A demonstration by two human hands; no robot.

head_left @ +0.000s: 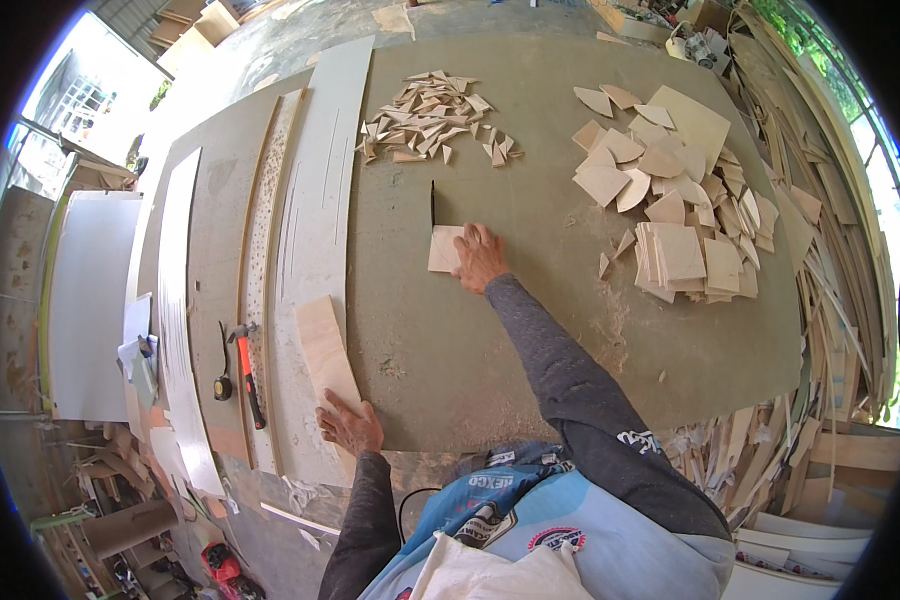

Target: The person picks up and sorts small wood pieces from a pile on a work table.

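Clearly, open tabletop [395, 310] separates white board's [315, 215] edge from wooden square [444, 250].

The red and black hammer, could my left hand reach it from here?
Probably yes: the hammer lies just left of your left hand, with nothing visible standing between them, though that hand is on the pale wooden board now.

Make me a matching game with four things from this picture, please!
1. Hammer
2. Tape measure
3. Left hand
4. Right hand

A. Touching a small, light wood piece
B. Has an orange and black handle
C. Touching a longer wood board
D. Lying just left of the hammer

Pairs: 1-B, 2-D, 3-C, 4-A
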